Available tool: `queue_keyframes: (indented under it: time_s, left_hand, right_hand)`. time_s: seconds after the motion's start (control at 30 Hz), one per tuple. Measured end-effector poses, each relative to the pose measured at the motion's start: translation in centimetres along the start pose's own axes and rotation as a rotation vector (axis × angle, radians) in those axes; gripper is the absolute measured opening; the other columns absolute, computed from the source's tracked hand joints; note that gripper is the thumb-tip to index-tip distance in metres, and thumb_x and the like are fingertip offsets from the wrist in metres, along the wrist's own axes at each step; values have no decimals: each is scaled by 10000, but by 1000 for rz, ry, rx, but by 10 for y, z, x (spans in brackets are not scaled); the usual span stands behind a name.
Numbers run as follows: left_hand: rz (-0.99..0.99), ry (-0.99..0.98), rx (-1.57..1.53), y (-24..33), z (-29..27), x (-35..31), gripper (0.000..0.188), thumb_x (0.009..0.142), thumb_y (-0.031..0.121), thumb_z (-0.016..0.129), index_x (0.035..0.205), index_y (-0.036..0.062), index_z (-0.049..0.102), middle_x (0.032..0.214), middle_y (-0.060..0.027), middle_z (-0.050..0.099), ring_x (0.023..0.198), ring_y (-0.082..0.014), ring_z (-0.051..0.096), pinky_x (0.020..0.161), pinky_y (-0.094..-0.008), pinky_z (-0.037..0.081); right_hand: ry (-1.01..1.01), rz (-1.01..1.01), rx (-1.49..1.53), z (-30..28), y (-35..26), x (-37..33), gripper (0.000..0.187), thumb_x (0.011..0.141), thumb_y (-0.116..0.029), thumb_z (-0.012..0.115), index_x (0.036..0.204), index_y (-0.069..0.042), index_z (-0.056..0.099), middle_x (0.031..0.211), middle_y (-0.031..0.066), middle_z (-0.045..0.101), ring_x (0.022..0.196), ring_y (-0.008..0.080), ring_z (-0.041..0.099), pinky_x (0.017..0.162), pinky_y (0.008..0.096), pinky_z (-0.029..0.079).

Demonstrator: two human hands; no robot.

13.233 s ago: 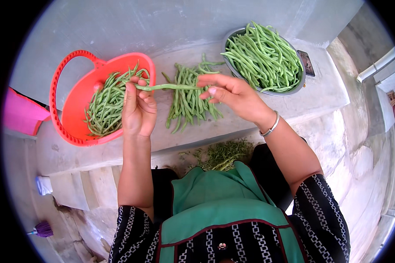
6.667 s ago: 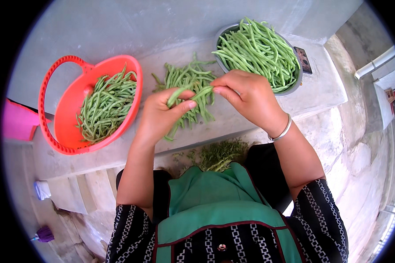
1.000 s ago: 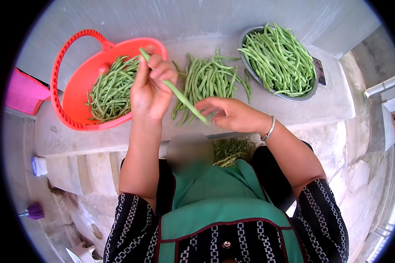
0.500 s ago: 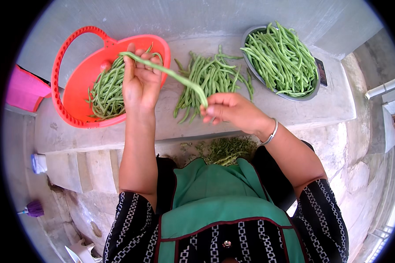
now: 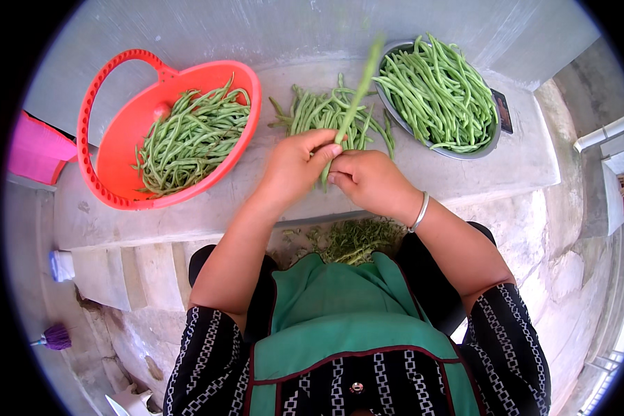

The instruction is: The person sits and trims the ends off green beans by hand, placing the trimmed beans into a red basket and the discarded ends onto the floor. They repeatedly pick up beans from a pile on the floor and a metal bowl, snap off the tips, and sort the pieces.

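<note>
Both hands meet in the middle, in front of a loose pile of green beans [image 5: 313, 111]. My left hand [image 5: 295, 165] pinches one long green bean [image 5: 357, 97] near its lower end. Its upper part sticks up and slants right, smeared by motion. Beside it, my right hand [image 5: 376, 182] has its fingertips closed on the bean's bottom end; the fingers partly hide that end. At left, a red plastic basket [image 5: 121, 156] holds many thinner beans [image 5: 194, 135]. A grey metal basin [image 5: 484, 150] at right is heaped with long green beans [image 5: 437, 90].
All this stands on a grey concrete ledge [image 5: 152, 225] against a wall. A dark phone-like object [image 5: 503, 111] lies by the basin. Green scraps [image 5: 360, 239] lie below the ledge between the knees. A purple brush head [image 5: 57, 337] and a white-and-blue container [image 5: 62, 265] are at far left.
My left hand has come from over the basket to the right, beside my right hand. The bean has swung from pointing up-left to nearly upright.
</note>
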State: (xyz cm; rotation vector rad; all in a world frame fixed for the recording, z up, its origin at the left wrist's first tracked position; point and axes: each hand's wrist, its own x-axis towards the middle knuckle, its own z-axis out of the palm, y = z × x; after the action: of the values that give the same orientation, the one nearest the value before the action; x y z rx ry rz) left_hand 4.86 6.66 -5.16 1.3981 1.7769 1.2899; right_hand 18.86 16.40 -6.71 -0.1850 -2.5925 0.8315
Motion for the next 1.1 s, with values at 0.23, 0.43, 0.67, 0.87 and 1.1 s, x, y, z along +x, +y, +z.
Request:
queue_keyframes:
  time_s: [0.23, 0.43, 0.67, 0.87, 1.1]
  left_hand:
    - [-300, 124, -15, -50, -8, 22, 257, 863, 158, 635, 1060, -7, 626, 786, -66, 659, 686, -102, 589, 624, -280, 479]
    - [-144, 93, 486, -59, -10, 12, 270, 833, 277, 622, 913, 20, 640, 742, -168, 632, 700, -340, 597, 651, -404, 464]
    - [-35, 364, 258, -21, -88, -16, 174, 845, 176, 588, 933, 40, 651, 782, -167, 642, 754, -316, 630, 681, -387, 476]
    - [-233, 762, 442, -62, -206, -53, 249, 863, 145, 586, 1082, 34, 629, 972, -163, 664, 845, -263, 648, 751, -341, 492]
    - [-183, 850, -11, -68, -243, -71, 272, 924, 136, 531, 1167, 28, 588, 1074, -87, 622, 925, -162, 610, 760, -279, 491]
  right_hand:
    - [-124, 41, -25, -11, 3, 0, 117, 789, -202, 614, 753, -92, 603, 740, 80, 590, 716, 304, 591, 626, 419, 463]
    - [-398, -11, -49, 1, -3, -6, 113, 772, -195, 645, 773, -87, 612, 737, 72, 592, 719, 300, 594, 628, 404, 467]
    - [-86, -142, 75, 10, -39, 72, 72, 788, -130, 632, 808, -63, 613, 749, 91, 594, 697, 281, 588, 611, 371, 462]
    - [-190, -220, -130, 83, -61, 195, 113, 778, -166, 616, 847, -82, 646, 816, 108, 639, 756, 300, 616, 653, 412, 481]
    - [-418, -175, -444, 192, -62, 267, 208, 775, -180, 651, 968, -101, 650, 868, 144, 657, 854, 320, 624, 745, 419, 493]
